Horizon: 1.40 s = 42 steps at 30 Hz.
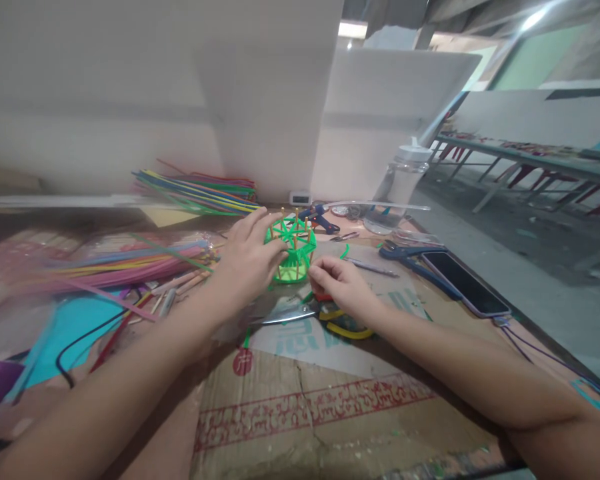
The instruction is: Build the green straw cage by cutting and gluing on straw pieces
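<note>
In the head view, the left hand (pixel 247 257) reaches in from the lower left, fingers spread and wrapped against the side of a small green basket woven of plastic strips on wooden sticks (pixel 293 250), just above frame centre on the bench (pixel 280 413). The right hand (pixel 337 283), fingers curled together, rests beside the basket's base, over the metal scissors (pixel 287 313).

Woven straw basket (pixel 293 250) at desk (pixel 280 427) middle, scissors (pixel 290 312) just before it, phone (pixel 465 283) toward right edge, straw bundles (pixel 200 190) behind and left, bottle (pixel 397 193) behind right.
</note>
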Tool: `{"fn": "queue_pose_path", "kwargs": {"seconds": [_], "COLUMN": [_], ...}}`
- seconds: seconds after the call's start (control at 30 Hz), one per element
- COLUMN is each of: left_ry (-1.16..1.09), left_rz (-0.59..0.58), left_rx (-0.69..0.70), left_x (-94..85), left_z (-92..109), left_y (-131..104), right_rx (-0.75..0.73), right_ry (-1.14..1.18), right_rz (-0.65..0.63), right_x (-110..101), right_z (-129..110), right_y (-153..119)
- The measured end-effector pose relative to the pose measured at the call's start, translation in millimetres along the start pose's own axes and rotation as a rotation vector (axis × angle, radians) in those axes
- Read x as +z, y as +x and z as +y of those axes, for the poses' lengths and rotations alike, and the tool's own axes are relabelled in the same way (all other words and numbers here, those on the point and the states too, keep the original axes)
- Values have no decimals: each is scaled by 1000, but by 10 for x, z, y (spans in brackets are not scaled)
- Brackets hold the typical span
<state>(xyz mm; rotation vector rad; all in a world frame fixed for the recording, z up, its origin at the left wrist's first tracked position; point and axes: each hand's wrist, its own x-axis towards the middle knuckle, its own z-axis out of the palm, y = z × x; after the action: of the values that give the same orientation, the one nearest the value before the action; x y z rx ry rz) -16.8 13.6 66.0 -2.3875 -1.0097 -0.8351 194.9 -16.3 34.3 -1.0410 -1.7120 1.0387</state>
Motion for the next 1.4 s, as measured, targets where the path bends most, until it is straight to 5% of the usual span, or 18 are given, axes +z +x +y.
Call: {"fn": "queue_pose_path", "kwargs": {"seconds": [0.93, 1.4], "left_ry": [-28, -62], "left_rz": [-51, 33], "left_rx": [-39, 8], "left_x": [-55, -28], "left_z": [106, 73], "left_y": [-2, -10], "right_rx": [83, 154], "right_ry": [43, 150], "right_rz": [-52, -49], "right_x": [25, 39], "right_z": [-35, -23], "right_y": [49, 97]}}
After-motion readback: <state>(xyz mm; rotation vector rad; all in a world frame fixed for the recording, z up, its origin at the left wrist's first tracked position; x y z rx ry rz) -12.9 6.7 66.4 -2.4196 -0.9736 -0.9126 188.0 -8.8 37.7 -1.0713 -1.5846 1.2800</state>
